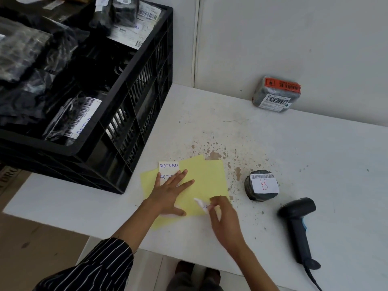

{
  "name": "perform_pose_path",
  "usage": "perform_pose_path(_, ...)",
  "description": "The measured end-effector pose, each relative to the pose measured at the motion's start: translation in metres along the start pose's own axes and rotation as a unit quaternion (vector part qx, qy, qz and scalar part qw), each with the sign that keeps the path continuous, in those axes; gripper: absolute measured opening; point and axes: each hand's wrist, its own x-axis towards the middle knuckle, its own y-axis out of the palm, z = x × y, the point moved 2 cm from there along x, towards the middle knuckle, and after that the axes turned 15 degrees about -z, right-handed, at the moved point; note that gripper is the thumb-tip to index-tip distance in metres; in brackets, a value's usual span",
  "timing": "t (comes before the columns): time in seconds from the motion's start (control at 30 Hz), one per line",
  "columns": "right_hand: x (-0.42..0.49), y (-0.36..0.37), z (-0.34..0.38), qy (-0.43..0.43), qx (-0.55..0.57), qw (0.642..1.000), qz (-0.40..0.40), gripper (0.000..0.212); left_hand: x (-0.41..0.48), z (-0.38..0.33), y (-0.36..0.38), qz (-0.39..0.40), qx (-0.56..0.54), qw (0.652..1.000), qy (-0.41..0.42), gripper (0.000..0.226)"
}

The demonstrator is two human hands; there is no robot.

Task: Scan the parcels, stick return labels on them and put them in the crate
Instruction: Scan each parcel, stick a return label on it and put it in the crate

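— So, which step is this?
— Labelling, I'd judge. The left hand (170,192) lies flat, fingers straight, pressing the yellow backing sheet (205,177) at lower centre of the frame. The right hand (223,219) pinches a white return label (200,203) that curls up off that sheet.
— And the parcel?
— The round black parcel (261,185), barcode and a red letter on top, sits just right of the sheet on the table (294,143). The barcode scanner (298,223) lies at lower right. The crate (147,85), upper left, holds labelled parcels.
— Next?
— Probably peel the label free uncreased, carry it right and smooth it down clear of the barcode.
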Motion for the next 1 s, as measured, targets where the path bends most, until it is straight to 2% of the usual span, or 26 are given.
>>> perform_pose_path(0.13, 0.033, -0.051, -0.016, -0.011, -0.034, 0.997, -0.066, 0.01, 0.005, -0.01, -0.01, -0.003, 0.023, 1.0, -0.006, 0.099)
perform_pose_path(0.3, 0.079, -0.104, -0.045, -0.005, -0.17, 0.981, -0.097, 0.01, 0.016, -0.025, -0.021, 0.015, 0.016, 0.999, -0.036, 0.069)
perform_pose_path(0.4, 0.092, -0.113, -0.06, -0.022, -0.217, 0.973, -0.08, 0.014, 0.023, -0.036, -0.027, -0.029, -0.002, 0.998, -0.06, 0.052)
perform_pose_path(0.5, 0.095, -0.11, -0.068, -0.048, -0.237, 0.968, -0.065, 0.017, 0.03, -0.058, -0.032, -0.106, -0.055, 0.991, -0.053, 0.044)
perform_pose_path(0.6, 0.096, -0.107, -0.072, -0.056, -0.248, 0.965, -0.068, 0.018, 0.037, -0.095, -0.036, -0.166, -0.17, 0.971, -0.034, 0.045)
perform_pose_path(0.67, 0.096, -0.107, -0.075, -0.049, -0.253, 0.964, -0.071, 0.018, 0.043, -0.121, -0.033, -0.196, -0.208, 0.958, -0.011, 0.05)
perform_pose_path(0.83, 0.09, -0.102, -0.076, -0.032, -0.243, 0.965, -0.09, 0.019, 0.057, -0.171, -0.013, -0.258, -0.187, 0.942, 0.104, 0.064)
perform_pose_path(1.0, 0.086, -0.096, -0.074, 0.012, -0.177, 0.979, -0.101, 0.022, 0.059, -0.178, 0.0, -0.292, -0.183, 0.929, 0.134, 0.062)
